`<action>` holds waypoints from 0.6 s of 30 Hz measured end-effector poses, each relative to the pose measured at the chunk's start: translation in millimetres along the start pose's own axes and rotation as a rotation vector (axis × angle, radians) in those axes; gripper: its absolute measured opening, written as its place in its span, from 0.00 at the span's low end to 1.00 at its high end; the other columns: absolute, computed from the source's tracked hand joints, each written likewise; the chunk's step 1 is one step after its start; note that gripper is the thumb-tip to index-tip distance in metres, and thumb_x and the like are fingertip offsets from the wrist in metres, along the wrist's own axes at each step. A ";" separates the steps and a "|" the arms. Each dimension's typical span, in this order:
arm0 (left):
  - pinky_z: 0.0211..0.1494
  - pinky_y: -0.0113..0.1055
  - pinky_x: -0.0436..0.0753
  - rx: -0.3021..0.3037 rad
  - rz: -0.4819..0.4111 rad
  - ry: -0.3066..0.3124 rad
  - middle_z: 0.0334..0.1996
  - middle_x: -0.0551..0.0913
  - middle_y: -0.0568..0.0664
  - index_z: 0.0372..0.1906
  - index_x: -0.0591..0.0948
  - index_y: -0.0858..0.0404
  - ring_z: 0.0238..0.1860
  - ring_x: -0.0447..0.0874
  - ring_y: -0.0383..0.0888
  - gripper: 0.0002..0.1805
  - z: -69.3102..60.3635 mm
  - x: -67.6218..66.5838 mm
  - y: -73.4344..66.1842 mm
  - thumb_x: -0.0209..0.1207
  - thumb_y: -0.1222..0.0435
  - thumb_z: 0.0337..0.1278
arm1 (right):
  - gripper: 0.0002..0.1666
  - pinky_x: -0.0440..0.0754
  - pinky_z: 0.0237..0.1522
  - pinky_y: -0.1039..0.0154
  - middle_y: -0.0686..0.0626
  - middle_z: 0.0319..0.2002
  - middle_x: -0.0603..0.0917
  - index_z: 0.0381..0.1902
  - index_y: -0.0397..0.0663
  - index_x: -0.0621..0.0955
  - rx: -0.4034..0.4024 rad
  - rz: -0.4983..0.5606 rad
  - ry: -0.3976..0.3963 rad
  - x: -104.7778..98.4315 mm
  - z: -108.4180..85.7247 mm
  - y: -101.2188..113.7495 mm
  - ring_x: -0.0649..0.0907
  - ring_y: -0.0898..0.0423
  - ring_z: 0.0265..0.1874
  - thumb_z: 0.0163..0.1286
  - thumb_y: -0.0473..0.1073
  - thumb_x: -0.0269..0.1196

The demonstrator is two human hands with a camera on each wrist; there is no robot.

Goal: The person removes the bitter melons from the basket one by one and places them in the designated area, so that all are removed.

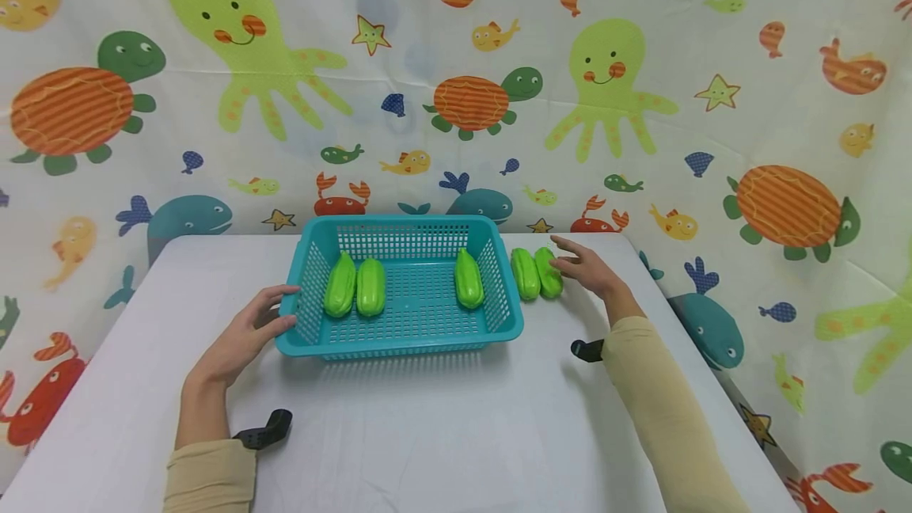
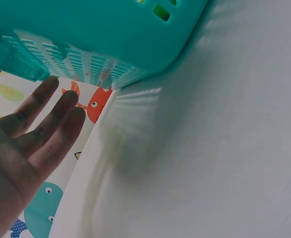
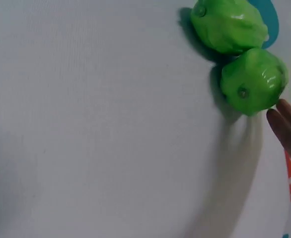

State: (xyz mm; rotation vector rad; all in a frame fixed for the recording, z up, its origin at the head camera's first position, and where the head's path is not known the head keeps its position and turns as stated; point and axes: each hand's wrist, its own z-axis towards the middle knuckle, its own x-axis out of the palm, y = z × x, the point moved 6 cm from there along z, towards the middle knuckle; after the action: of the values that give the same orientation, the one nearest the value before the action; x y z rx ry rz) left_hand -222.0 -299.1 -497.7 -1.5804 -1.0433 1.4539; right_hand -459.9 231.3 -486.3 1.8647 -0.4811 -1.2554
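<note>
A teal basket [image 1: 420, 348] holds three green vegetables, two side by side [image 1: 340, 285] [image 1: 370, 287] at its left and one [image 1: 469, 279] at its right. My left hand [image 1: 245, 335] is at the basket's left end, fingers spread and relaxed; in the left wrist view the hand [image 2: 24, 148] is beside the basket wall [image 2: 110, 39]. Two more green vegetables [image 1: 525, 274] [image 1: 548, 272] lie together right of the basket. My right hand [image 1: 587, 267] hovers at the outer one with extended fingers. In the right wrist view its fingertips [image 3: 280, 115] are close to that vegetable [image 3: 254, 82]; contact is unclear.
A white table [image 1: 427, 434] lies under everything. Behind it and at both sides hangs a cloth [image 1: 427, 22] printed with sea animals. Black straps with small devices [image 1: 265, 430] [image 1: 587, 351] are on both wrists.
</note>
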 end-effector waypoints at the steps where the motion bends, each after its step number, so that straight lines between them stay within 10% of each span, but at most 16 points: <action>1: 0.61 0.78 0.53 -0.002 -0.002 0.001 0.75 0.48 0.67 0.75 0.57 0.52 0.72 0.46 0.74 0.36 -0.4 -0.3 0.3 0.56 0.50 0.68 | 0.40 0.62 0.68 0.37 0.42 0.76 0.54 0.77 0.57 0.56 -0.013 -0.008 -0.018 -1.2 1.4 4.2 0.62 0.38 0.71 0.74 0.53 0.58; 18: 0.62 0.77 0.54 -0.010 -0.011 -0.002 0.74 0.51 0.67 0.74 0.57 0.53 0.71 0.48 0.72 0.35 -0.4 -1.5 -1.1 0.56 0.51 0.68 | 0.39 0.69 0.65 0.41 0.43 0.74 0.60 0.76 0.57 0.60 -0.115 0.052 -0.254 3.9 5.7 98.5 0.67 0.42 0.69 0.71 0.52 0.61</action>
State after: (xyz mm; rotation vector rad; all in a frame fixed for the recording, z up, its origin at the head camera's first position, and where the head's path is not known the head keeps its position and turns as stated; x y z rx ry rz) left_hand -221.7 -300.0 -496.0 -1.5778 -1.0600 1.4454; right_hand -451.0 167.9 -411.1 1.5957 -0.5759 -1.4621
